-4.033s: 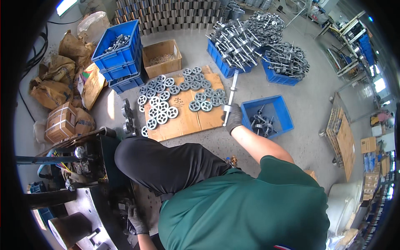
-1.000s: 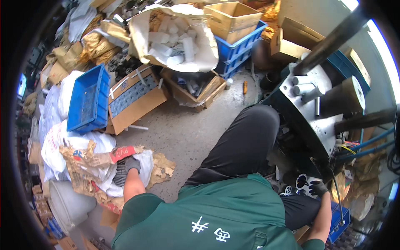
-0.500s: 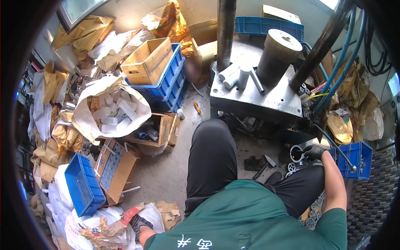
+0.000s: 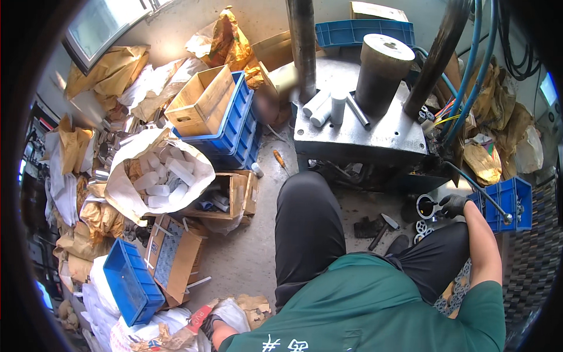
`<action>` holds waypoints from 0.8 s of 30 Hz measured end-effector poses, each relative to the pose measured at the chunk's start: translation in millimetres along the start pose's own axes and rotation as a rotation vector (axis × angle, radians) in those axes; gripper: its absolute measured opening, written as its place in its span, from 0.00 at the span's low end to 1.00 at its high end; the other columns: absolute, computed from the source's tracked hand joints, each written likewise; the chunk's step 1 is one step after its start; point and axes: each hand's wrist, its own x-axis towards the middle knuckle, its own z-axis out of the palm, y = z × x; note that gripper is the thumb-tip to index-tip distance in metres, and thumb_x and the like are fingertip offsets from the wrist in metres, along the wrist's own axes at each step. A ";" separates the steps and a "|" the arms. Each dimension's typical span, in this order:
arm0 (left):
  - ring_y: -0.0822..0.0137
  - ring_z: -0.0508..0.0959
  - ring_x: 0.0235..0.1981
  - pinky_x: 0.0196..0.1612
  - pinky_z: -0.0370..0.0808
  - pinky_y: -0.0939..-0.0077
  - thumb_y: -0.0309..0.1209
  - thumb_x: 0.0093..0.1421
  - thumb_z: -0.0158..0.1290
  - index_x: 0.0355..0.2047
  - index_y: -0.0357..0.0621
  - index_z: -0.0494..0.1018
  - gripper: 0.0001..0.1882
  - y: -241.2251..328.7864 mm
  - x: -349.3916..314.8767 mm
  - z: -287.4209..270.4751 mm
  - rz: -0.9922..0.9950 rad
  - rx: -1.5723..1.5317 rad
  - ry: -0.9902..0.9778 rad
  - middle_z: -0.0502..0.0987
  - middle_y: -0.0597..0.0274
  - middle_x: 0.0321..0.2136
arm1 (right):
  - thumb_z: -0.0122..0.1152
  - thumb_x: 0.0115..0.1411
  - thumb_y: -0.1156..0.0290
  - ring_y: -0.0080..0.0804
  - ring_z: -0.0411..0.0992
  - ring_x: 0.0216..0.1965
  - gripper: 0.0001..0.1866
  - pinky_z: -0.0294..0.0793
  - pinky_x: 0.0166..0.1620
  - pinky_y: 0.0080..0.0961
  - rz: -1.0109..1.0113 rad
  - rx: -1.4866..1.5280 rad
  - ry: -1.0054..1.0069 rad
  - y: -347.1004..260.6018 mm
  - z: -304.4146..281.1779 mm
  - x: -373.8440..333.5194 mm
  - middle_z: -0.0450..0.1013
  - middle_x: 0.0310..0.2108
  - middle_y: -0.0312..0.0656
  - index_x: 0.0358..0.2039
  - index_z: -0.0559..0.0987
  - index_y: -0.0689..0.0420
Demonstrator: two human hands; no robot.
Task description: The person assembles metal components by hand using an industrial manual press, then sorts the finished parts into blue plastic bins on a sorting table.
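My right hand point(image 4: 453, 206), in a dark glove, is at the lower right beside a dark round pot with a white rim point(image 4: 423, 206). Its fingers are curled, and a thin dark piece reaches from them toward the pot's mouth. What they grip is too small to make out. Several pale spoked discs point(image 4: 420, 229) lie just below the pot. My left hand point(image 4: 209, 325), also gloved, is low at the left against white and brown sacks point(image 4: 170, 337) with a red strip. Its fingers are mostly hidden there.
Ahead stands a metal press table point(image 4: 363, 141) carrying grey cylinders point(image 4: 338, 110). A hammer point(image 4: 379, 236), a knife point(image 4: 389, 221) and an orange-handled screwdriver point(image 4: 280, 159) lie on the floor. Blue crates point(image 4: 132, 281), a sack of translucent cylinders point(image 4: 205, 173) and a wooden box point(image 4: 237, 193) stand left.
The view has shifted, so the floor things on the left sit lower and those on the right higher. My right hand stays beside the pot, my left by the sacks.
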 end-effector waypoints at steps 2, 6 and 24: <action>0.55 0.79 0.66 0.66 0.75 0.60 0.37 0.75 0.46 0.63 0.45 0.80 0.22 -3.6 2.3 0.1 0.008 0.013 0.006 0.80 0.52 0.64 | 0.75 0.60 0.75 0.36 0.87 0.37 0.31 0.89 0.41 0.36 0.133 0.049 0.007 -2.9 -2.1 -4.6 0.87 0.42 0.47 0.65 0.80 0.60; 0.55 0.78 0.66 0.67 0.74 0.60 0.37 0.76 0.46 0.63 0.46 0.80 0.22 -10.5 0.1 1.6 0.027 0.033 -0.001 0.79 0.52 0.65 | 0.74 0.61 0.73 0.37 0.87 0.36 0.29 0.88 0.39 0.35 0.074 0.117 -0.016 -10.4 1.5 -9.0 0.87 0.40 0.49 0.64 0.81 0.59; 0.57 0.76 0.68 0.68 0.72 0.59 0.38 0.77 0.44 0.65 0.48 0.79 0.23 -50.9 -39.2 28.9 0.073 0.088 -0.028 0.77 0.54 0.67 | 0.68 0.65 0.76 0.34 0.82 0.28 0.22 0.80 0.29 0.33 0.042 0.272 0.026 -27.2 9.8 -11.9 0.83 0.32 0.46 0.60 0.81 0.63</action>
